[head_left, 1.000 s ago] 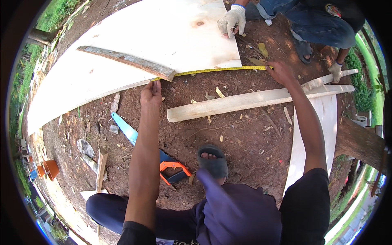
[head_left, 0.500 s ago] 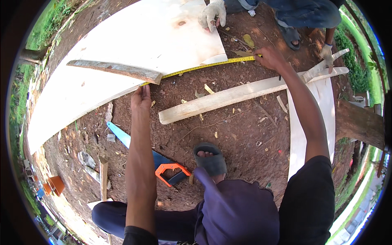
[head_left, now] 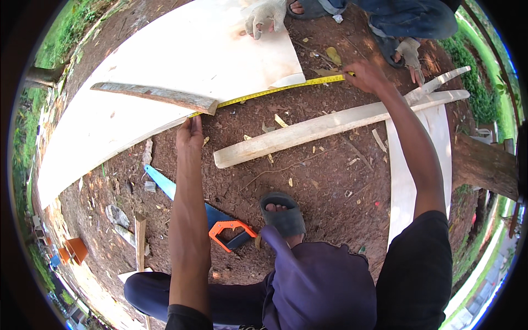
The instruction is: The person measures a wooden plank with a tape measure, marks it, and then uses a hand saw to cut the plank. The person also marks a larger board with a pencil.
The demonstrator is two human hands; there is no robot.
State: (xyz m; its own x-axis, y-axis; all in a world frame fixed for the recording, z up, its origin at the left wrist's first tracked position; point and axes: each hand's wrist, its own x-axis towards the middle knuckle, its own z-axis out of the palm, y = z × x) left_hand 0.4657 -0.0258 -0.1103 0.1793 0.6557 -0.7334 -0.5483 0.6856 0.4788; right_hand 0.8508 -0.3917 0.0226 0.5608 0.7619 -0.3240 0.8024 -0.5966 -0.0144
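A yellow tape measure [head_left: 264, 92] is drawn out along the near edge of a large pale plywood sheet [head_left: 181, 60]. My left hand [head_left: 190, 133] is closed on the tape at the sheet's edge, close to the end of a rough wooden strip [head_left: 157, 97] lying across the plywood. My right hand [head_left: 366, 76] pinches the other end of the tape, past the sheet's right corner and above the soil. Between my arms, a long pale timber [head_left: 308, 133] lies on the ground, its right part passing beneath my right forearm.
A handsaw [head_left: 228, 234] with an orange-and-black handle lies beside my left forearm. Opposite me a co-worker crouches, one gloved hand [head_left: 265, 17] over the plywood, the other gloved hand [head_left: 410, 55] near crossed timbers. A narrow pale board [head_left: 404, 181] and a tree trunk [head_left: 484, 165] are at right.
The co-worker's gloved hand over the plywood has shifted left, and their other hand has lifted away from the timber toward their foot. My hands and the tape stay nearly still.
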